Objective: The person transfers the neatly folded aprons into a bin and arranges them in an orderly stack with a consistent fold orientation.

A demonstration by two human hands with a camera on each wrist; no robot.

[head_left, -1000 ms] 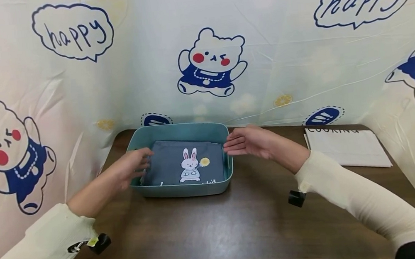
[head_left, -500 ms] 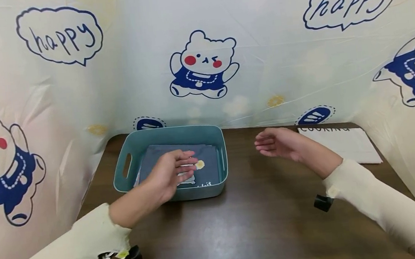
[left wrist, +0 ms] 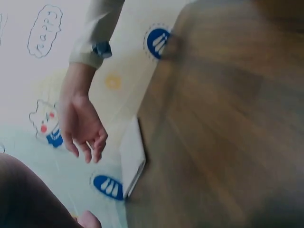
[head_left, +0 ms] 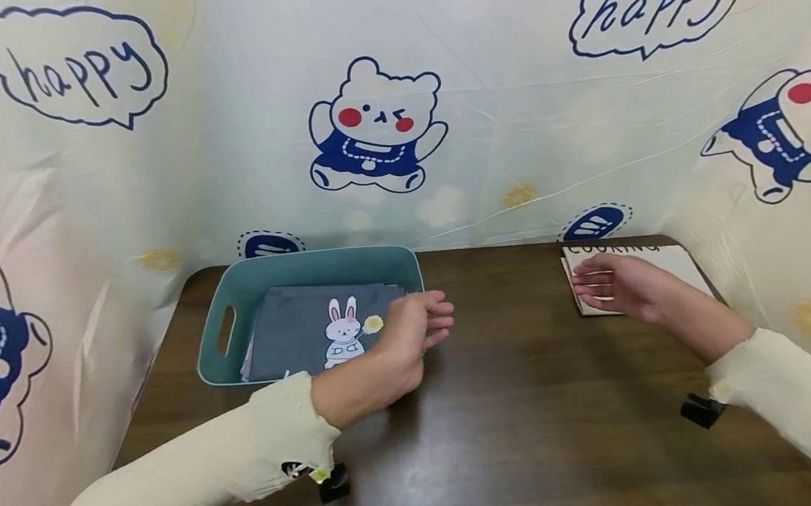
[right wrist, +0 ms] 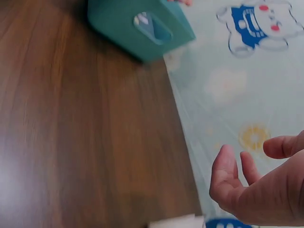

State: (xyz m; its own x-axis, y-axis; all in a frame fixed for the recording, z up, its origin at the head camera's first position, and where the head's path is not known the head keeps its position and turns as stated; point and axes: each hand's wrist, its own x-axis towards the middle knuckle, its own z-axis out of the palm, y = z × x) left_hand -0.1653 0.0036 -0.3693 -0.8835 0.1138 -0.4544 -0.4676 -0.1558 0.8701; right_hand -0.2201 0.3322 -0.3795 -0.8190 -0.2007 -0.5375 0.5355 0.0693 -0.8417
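Note:
My left hand (head_left: 409, 334) hovers at the right side of a teal plastic basket (head_left: 221, 377), its fingers loosely bent and holding nothing. Inside the basket lies a folded dark grey cloth (head_left: 291, 329) with a white rabbit print, partly hidden by the left hand and sleeve. Over at the right, my right hand (head_left: 624, 285) is above the left part of a folded white cloth (head_left: 678, 263) with the word COOKING on it. Its fingers are relaxed, with nothing in them. In the right wrist view the right hand (right wrist: 266, 185) shows slightly bent fingers.
A dark brown wooden table (head_left: 508, 406) carries the basket and the white cloth. Behind and at both sides hangs a pale curtain (head_left: 493, 98) printed with bears and speech bubbles. The basket has a handle slot on its end wall.
Both hands have moved right: the left from inside the basket's left end to its right side, the right from the basket's right rim to the white cloth. The head view has shifted right.

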